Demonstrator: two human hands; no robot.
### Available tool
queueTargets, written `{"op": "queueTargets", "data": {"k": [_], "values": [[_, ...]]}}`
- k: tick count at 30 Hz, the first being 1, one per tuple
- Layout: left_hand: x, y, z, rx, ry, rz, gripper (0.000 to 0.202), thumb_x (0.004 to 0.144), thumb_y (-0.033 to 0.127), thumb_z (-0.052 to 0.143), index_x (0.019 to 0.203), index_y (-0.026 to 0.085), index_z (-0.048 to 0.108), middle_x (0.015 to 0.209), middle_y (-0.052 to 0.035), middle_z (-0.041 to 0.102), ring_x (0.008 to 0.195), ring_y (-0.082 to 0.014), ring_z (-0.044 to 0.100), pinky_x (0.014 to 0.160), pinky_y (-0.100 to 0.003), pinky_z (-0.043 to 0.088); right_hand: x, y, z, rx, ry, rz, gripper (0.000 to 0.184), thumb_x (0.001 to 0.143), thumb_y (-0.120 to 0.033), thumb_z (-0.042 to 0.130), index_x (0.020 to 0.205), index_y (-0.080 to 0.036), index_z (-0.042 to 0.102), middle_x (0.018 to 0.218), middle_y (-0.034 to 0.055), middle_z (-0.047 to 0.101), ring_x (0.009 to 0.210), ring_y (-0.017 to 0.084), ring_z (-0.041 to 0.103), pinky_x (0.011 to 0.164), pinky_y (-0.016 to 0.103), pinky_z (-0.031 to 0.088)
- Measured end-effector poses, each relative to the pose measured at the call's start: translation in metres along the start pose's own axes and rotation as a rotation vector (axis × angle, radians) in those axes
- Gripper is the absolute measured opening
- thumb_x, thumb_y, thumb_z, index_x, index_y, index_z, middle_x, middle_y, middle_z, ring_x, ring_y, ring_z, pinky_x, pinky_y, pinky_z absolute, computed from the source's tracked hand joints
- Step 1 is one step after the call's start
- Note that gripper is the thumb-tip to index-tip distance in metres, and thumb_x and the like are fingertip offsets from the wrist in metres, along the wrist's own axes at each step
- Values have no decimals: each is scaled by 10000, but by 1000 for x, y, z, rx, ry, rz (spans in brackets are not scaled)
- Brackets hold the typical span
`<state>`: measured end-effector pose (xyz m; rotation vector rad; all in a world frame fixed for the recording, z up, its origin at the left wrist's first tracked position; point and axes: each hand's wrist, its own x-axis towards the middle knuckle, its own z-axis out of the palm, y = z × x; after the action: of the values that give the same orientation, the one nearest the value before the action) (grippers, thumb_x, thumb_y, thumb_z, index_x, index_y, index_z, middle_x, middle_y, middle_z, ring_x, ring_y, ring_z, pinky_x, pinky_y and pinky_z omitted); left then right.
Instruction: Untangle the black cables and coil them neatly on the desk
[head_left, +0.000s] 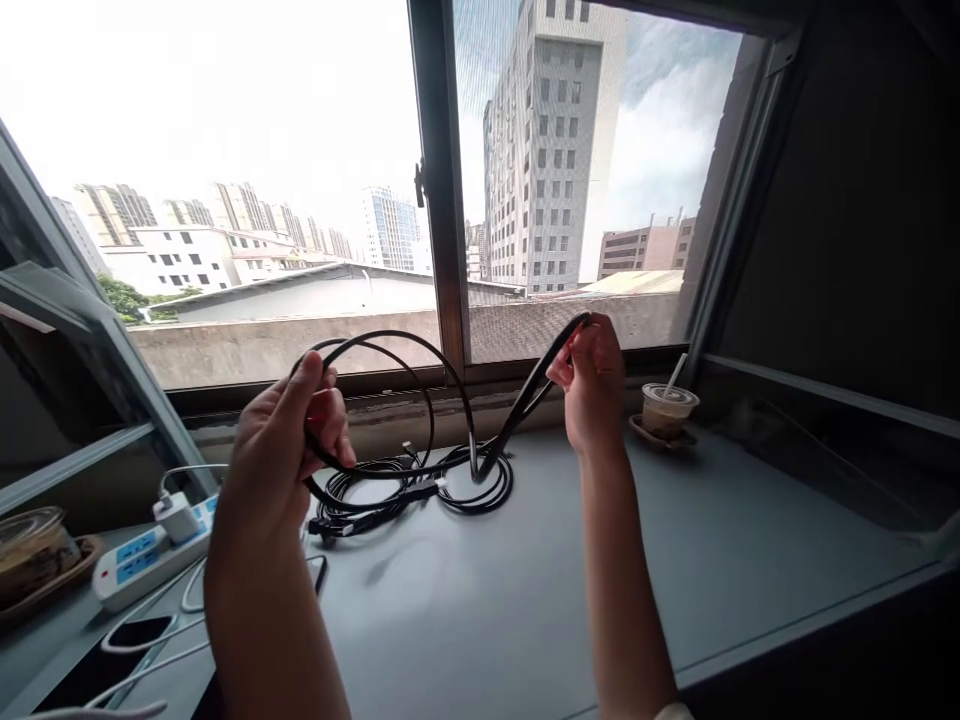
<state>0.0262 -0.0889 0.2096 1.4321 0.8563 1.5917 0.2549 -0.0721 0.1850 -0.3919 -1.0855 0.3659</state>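
Observation:
A black cable [459,400] hangs in loose loops between my two hands, raised above the table. My left hand [296,425] is closed around one side of the loops, thumb on top. My right hand [592,370] pinches the other side, where several strands run close together down to the left. Behind and below the held cable, coiled black cables [480,508] lie on the grey table [480,610]. Some plug ends show among the coils. Where the held cable crosses the coils, I cannot tell whether they touch.
At the left are a white power strip [120,585] with a charger [178,517], white cords, a dark phone-like device [97,665] and a lidded cup [37,550]. A drink cup with a straw [667,408] stands on a coaster at the back right, by the window frame [442,230].

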Motion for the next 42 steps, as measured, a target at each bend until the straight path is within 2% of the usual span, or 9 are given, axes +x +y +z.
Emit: {"op": "queueTargets", "data": {"k": [8, 13, 16, 18, 21, 24, 28, 35, 42], "values": [[3, -7, 1, 82, 176, 71, 256, 773, 420, 567, 695, 185, 632, 384, 54, 366, 362, -49, 293, 338, -187, 181, -2, -3, -5, 23, -157, 51, 270, 764, -465, 590, 745, -228, 461, 617, -46, 354, 549, 70, 354, 534, 203, 349], [-3, -2, -1, 15, 42, 83, 260, 759, 441, 594, 659, 202, 611, 364, 73, 323, 328, -34, 287, 350, -188, 189, -12, -16, -6, -77, -783, 173, 437, 841, -553, 416, 668, -182, 568, 550, -22, 423, 482, 73, 396, 425, 205, 329], [-12, 3, 4, 134, 3, 140, 331, 772, 492, 557, 617, 201, 591, 381, 60, 365, 310, -48, 347, 335, -200, 218, -18, -23, 4, -257, -715, 213, 282, 781, -460, 574, 821, -182, 606, 614, -24, 504, 511, 72, 473, 433, 188, 389], [-18, 5, 11, 216, 8, 171, 343, 786, 494, 535, 614, 202, 594, 375, 53, 375, 304, -62, 373, 332, -210, 240, -20, -27, 12, -353, -633, 126, 409, 644, -420, 720, 974, -212, 598, 774, -4, 566, 667, 100, 540, 525, 198, 448], [-24, 4, 26, 320, 17, 193, 328, 809, 471, 510, 653, 203, 618, 366, 52, 388, 309, -74, 400, 346, -215, 280, -26, -32, 22, -451, -731, 42, 567, 584, -380, 771, 1105, -246, 593, 1018, 35, 582, 868, 137, 555, 664, 221, 474], [-25, 1, 40, 428, 37, 235, 318, 818, 449, 505, 671, 197, 630, 401, 48, 454, 360, -78, 449, 404, -210, 351, -33, -34, 31, -469, -834, 145, 345, 707, -394, 677, 1016, -241, 657, 829, 5, 637, 620, 85, 556, 572, 205, 445], [-21, -2, 38, 536, 172, 308, 331, 835, 434, 486, 666, 193, 637, 495, 26, 572, 471, -81, 522, 503, -204, 409, -32, -26, 31, -443, -740, 230, 276, 809, -412, 553, 899, -191, 691, 532, -29, 571, 424, 54, 450, 444, 180, 362], [0, -7, -7, 178, 289, 186, 307, 829, 452, 505, 643, 209, 527, 316, 90, 312, 285, -48, 322, 348, -195, 319, -1, 16, -14, -372, -345, 216, 269, 772, -406, 589, 809, -143, 633, 643, -5, 611, 459, 55, 498, 463, 187, 433], [2, -4, -14, -10, 416, 219, 364, 891, 443, 398, 642, 178, 418, 368, 104, 300, 305, -3, 237, 367, -212, 159, 13, 37, -50, -343, 17, 199, 310, 731, -446, 611, 819, -149, 599, 670, -14, 593, 494, 63, 551, 520, 206, 478]]}}
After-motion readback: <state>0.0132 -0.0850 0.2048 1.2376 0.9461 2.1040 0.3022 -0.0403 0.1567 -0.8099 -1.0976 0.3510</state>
